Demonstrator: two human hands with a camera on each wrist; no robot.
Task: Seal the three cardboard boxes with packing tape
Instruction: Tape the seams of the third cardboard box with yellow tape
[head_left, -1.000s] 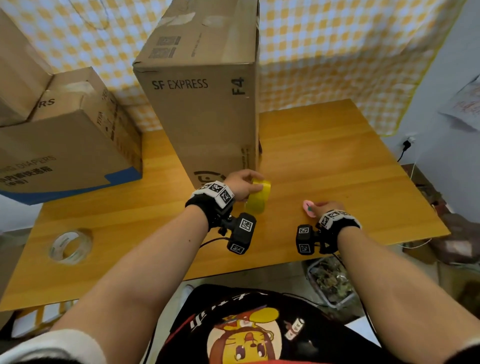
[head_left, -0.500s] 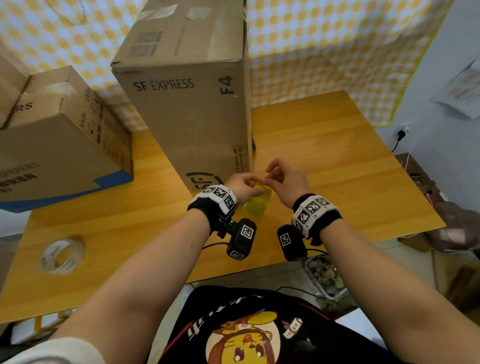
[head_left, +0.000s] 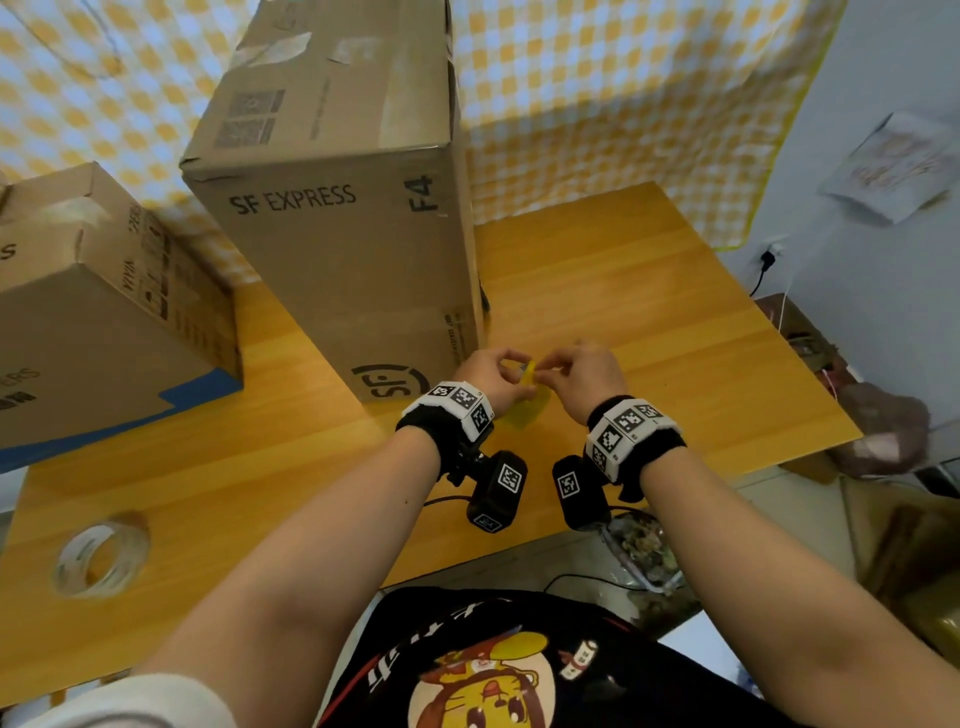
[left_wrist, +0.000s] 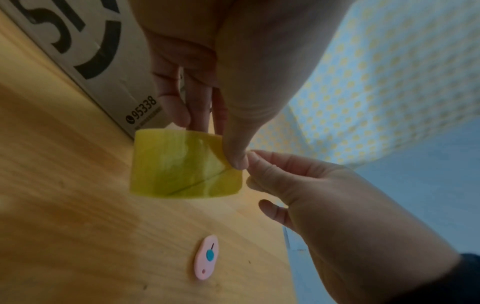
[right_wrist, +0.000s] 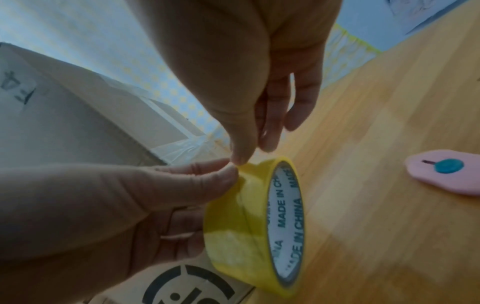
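Wooden surface (head_left: 649, 322) with cardboard boxes against a checked cloth backdrop (head_left: 597, 104).

Just above it, in front of the tall box (head_left: 343, 249) printed SF EXPRESS, a yellow tape roll (right_wrist: 259, 222) is held on edge by the left hand (head_left: 491, 376), fingers curled round it with the thumb on the outer band. The right hand (head_left: 584, 379) pinches the loose tape end at the top of the roll between thumb and forefinger. A pink cutter (left_wrist: 206, 258) lies flat on the surface near the hands. A second box (head_left: 98, 322) lies tilted at the left, and a clear tape roll (head_left: 98, 558) rests near the front left edge.
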